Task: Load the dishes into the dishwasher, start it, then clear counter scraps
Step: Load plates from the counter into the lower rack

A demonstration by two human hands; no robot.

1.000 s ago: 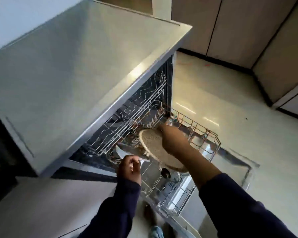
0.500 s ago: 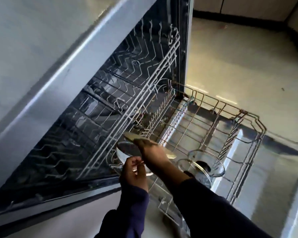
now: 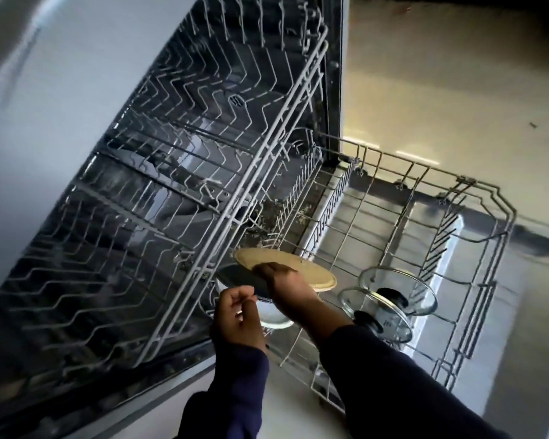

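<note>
The dishwasher stands open with its lower rack [image 3: 476,198] pulled out over the door. My right hand [image 3: 290,288] grips a tan speckled plate [image 3: 311,270] by its near rim, holding it nearly flat over the rack's left end. My left hand [image 3: 238,318] is just left of it, fingers curled round the edge of a dark plate [image 3: 238,275] that sits under the tan one. A white bowl [image 3: 273,315] lies below both hands in the rack. Two glass lids with black knobs [image 3: 396,296] stand in the rack to the right.
The upper rack [image 3: 178,191] sits inside the machine, close above and left of my hands, its wire front edge running diagonally. Food crumbs lie on the tub floor [image 3: 276,217]. The open door [image 3: 488,312] and pale floor [image 3: 457,90] lie to the right.
The view has dropped closer to the racks. My right hand has carried the tan plate from tilted upright to almost flat, low over the lower rack; my left hand stays beside it.
</note>
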